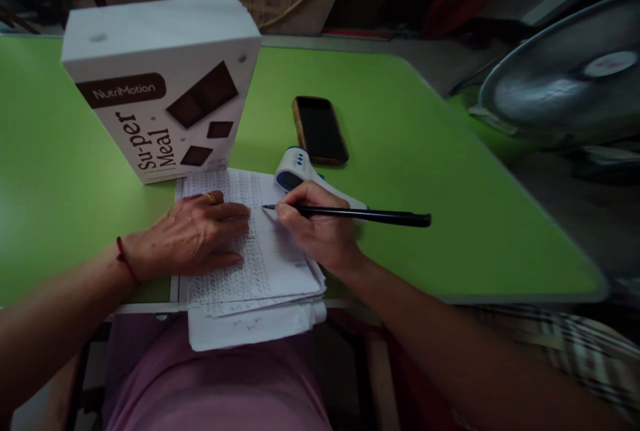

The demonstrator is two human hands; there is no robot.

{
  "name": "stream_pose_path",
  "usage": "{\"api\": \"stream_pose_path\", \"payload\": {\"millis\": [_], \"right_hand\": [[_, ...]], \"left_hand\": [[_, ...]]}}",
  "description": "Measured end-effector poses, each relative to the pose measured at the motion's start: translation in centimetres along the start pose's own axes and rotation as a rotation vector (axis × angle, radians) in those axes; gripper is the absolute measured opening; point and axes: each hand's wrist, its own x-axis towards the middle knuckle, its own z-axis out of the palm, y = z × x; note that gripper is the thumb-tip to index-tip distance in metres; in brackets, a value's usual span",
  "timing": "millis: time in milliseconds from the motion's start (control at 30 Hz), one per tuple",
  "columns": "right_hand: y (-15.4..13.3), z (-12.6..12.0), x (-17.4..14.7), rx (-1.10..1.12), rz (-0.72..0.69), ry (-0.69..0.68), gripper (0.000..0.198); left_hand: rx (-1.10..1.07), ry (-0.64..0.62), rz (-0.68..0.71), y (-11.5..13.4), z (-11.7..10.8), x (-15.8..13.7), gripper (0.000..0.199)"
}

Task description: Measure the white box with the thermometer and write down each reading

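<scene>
A stack of handwritten paper sheets (280, 271) lies at the near edge of the green table, its lower end hanging over. Flat on the left part of the sheets rests my left hand (195, 234), fingers stretched out and holding nothing. My right hand (323, 228) is closed round a black pen (385, 216), whose tip points left onto the top sheet, close to my left fingertips. Whether the tip touches the paper I cannot tell. Just beyond my right hand lies a white and blue handheld thermometer (295, 168), partly covered by that hand.
A white NutriMotion box (165, 84) stands upright behind my left hand. A phone in a brown case (320, 130) lies past the thermometer. The green table (450, 231) ends in a slanted right edge. A large round metal object (545, 78) is beyond it.
</scene>
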Motion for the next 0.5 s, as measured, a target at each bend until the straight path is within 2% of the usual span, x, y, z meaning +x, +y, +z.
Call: {"api": "stream_pose_path", "payload": {"millis": [500], "right_hand": [[-0.26,-0.05,0.17,-0.018,0.033,-0.027,0.013]], "left_hand": [[0.014,-0.004,0.004,0.06,-0.10,0.06,0.030]]}}
